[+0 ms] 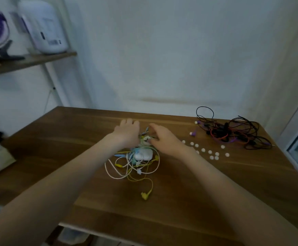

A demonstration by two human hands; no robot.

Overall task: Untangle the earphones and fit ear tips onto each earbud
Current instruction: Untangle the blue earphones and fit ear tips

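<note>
Wood-grain brown, the table (180, 201) carries everything I am working on. Near its middle lies the pale earphone tangle (134, 166), a knot of white, yellow and light blue cords, and both my arms reach over it to its far end. My left hand (127, 129) lies palm down at the far left edge of the knot. Its fingers bend away out of my sight, so I cannot tell whether they hold a cord. My right hand (159, 134) sits just beside it, fingers and thumb curled in round a few cords at the top of the knot, which rise slightly between my two hands.

A small white pouch (143, 154) rests in the heap just near of my hands, with cords looped over and around it. One yellow earbud (145, 195) trails out on its cord toward me, apart from the rest.

To the right of my right wrist, loose white ear tips (210, 152) are scattered on the bare wood, none touching the cords. Farther right, toward the far corner, sits the dark earphone tangle (233, 132) of black, red and purple cords, with two purple earbuds (192, 133) lying at its left edge.

At the far left a shelf (38, 58) holds a blurred white appliance (43, 25).
</note>
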